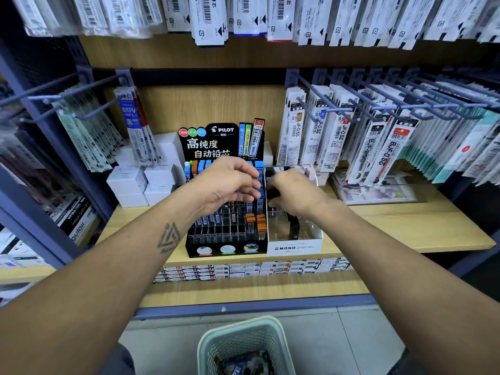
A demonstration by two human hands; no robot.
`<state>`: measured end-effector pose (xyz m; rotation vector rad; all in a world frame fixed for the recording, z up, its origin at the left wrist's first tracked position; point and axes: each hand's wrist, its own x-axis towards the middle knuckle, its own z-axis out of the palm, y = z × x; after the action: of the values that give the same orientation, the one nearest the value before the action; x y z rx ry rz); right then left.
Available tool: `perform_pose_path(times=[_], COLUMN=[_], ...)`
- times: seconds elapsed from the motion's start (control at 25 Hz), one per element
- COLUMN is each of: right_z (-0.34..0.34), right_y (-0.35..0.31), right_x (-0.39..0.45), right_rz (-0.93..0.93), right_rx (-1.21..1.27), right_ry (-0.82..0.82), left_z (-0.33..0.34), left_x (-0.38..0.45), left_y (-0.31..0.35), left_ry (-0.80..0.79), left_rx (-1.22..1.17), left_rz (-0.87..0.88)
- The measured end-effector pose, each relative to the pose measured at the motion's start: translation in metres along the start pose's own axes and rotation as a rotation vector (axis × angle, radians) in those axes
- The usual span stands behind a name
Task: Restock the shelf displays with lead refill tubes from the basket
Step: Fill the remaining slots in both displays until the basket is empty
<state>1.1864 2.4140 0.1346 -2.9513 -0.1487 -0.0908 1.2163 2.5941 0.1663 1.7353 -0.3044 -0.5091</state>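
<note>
A black Pilot lead display [224, 239] stands on the wooden shelf, holding blue, orange and dark refill tubes in slots. Right of it sits a white Mono graph display box [295, 246] with a clear divided tray and a few black tubes [293, 228]. My left hand [227, 182] hovers over the Pilot display, fingers loosely curled, nothing visibly held. My right hand [293, 193] is over the Mono tray with fingers curled round black tubes [272, 194] at its back. A pale green basket [243, 345] with more tubes sits on the floor below.
Pegboard hooks with hanging refill packs [378, 139] crowd the right, more packs [135, 125] hang at left. White boxes [140, 182] stack left of the Pilot display. A lower shelf [257, 290] carries rows of flat boxes. A clear stand [378, 190] is at right.
</note>
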Motion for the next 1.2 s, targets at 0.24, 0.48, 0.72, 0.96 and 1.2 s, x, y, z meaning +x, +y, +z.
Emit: perform_pose_path(times=[0.24,0.48,0.72,0.96,1.2], right_z=[-0.003,0.009,0.008,0.022,0.112], right_y=[0.002,0.005,-0.002,-0.053,-0.097], right_x=[-0.005,-0.004,-0.008,-0.063,-0.133], right_rz=[-0.008,-0.052,-0.078,0.022,0.145], right_rx=[0.034,-0.072,-0.102,0.246,0.318], right_ry=[0.078,0.14,0.191,0.141,-0.475], left_z=[0.0,-0.001,-0.004,0.0,0.032], left_x=[-0.001,-0.002,-0.009,-0.052,-0.109], left_y=[0.001,0.001,-0.001,-0.027,-0.135], left_ry=[-0.005,-0.008,-0.026,-0.109,-0.286], left_rx=[-0.005,0.022,0.093,0.418,0.604], left_rz=[-0.001,0.004,-0.003,-0.136,-0.37])
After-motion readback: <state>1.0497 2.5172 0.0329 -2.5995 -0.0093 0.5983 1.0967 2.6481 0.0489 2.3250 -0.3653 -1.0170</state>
